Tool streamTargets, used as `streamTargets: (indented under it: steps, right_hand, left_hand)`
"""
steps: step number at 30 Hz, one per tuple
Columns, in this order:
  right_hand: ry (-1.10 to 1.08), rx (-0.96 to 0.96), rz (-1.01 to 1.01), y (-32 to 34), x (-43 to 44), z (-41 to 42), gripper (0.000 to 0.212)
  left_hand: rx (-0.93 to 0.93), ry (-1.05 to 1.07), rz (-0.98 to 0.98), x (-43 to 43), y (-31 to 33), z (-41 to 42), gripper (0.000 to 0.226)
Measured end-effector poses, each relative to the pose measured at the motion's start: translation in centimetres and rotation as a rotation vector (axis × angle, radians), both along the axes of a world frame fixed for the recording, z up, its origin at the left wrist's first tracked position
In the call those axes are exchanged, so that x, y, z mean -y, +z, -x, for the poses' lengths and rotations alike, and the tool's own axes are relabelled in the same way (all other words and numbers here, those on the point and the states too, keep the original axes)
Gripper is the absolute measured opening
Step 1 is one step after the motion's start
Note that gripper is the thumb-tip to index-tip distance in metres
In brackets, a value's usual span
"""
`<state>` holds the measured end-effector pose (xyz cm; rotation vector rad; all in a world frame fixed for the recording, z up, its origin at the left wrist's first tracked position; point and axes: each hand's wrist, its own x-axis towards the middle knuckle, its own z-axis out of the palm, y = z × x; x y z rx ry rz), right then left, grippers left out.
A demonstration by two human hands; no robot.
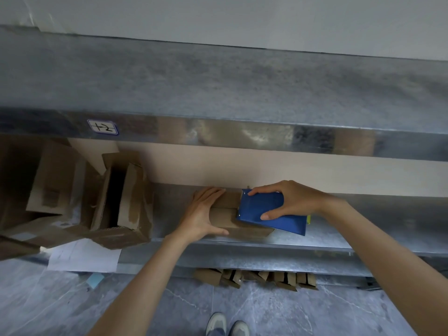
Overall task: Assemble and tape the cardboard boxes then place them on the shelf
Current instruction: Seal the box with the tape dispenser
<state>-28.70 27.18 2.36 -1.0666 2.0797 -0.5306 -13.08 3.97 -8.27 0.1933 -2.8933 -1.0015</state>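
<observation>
A small brown cardboard box (228, 215) lies on the middle metal shelf (339, 234), near its front edge. My left hand (204, 213) grips the box's left end, fingers over the top and thumb along the front. My right hand (288, 198) holds a blue tape dispenser (269, 214) that rests on the right part of the box, thumb at its near side and fingers over its far edge. A bit of yellow shows at the dispenser's right end.
Several larger, open and torn cardboard boxes (116, 197) crowd the shelf's left side, over white paper sheets (82, 255). An upper shelf (218, 93) with a label (103, 127) hangs overhead. Flat cardboard pieces (254, 278) lie under the lowest shelf on the grey floor.
</observation>
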Motion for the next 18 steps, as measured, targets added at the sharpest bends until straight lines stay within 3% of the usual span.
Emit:
streamTargets:
  steps: [18]
  right_hand:
    - [0.092, 0.038, 0.015, 0.1, 2.5, -0.7, 0.057]
  left_hand:
    - [0.051, 0.063, -0.033, 2.9, 0.9, -2.5, 0.112]
